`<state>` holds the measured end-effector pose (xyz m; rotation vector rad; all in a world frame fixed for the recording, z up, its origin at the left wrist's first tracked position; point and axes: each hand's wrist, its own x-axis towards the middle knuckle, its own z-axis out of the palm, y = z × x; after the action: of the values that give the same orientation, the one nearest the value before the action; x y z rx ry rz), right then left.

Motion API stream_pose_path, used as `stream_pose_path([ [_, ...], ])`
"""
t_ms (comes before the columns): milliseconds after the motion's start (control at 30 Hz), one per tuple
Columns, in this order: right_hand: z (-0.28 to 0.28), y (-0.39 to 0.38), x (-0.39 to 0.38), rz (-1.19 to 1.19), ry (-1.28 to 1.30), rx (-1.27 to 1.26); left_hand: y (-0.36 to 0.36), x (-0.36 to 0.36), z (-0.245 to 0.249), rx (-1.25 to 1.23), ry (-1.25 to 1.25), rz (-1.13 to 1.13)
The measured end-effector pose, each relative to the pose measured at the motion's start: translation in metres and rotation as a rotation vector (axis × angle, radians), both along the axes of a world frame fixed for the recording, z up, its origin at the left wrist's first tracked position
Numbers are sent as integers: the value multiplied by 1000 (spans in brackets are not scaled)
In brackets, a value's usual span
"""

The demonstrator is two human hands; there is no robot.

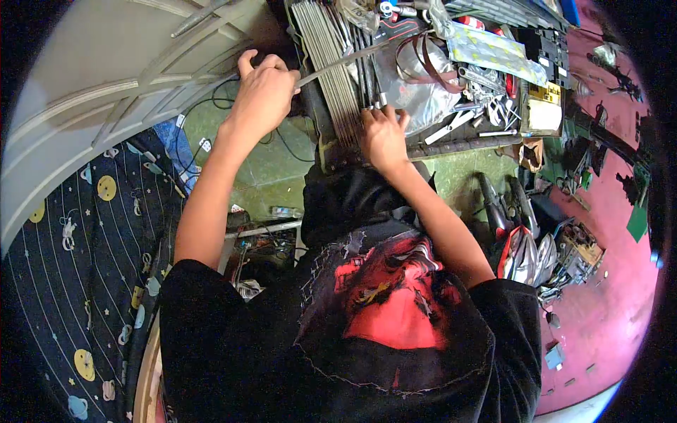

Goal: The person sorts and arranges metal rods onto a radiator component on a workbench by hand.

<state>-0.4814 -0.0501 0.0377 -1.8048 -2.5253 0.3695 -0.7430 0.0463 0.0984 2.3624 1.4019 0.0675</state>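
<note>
My left hand [266, 88] is at the left of an open tool case [423, 151], fingers bent, with one outer finger raised. Between its thumb side and fingers is the end of a long, thin, flat metal strip [345, 65], which slants up to the right across the case. My right hand [386, 139] reaches over the case's front edge with curled fingers. Its fingertips rest by the lower ends of several dark rods [361, 77] and a shiny metal cylinder [382, 100]; what they pinch, if anything, is hidden. A row of thin grey rods [328, 70] lies between the hands.
Wrenches [497, 113], a clear plastic bag [423, 102] and a yellow-patterned packet [493, 51] crowd the case. A pale panelled door [134, 84] rises at left, above a dark planet-print cloth [77, 268]. Cables and parts lie on the green floor [261, 173].
</note>
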Motion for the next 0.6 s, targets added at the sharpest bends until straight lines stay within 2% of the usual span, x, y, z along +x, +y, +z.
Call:
stream_pose_path([
  [100,-10,-1,-6,-25,-124,-58,-4,0,3,13,19,26],
  [467,-20,-9,-20,-8,-171,-21,-13,14,-4,29,-20,98],
  [600,-32,-8,-20,-114,-116,-127,-13,20,-3,30,-79,96],
])
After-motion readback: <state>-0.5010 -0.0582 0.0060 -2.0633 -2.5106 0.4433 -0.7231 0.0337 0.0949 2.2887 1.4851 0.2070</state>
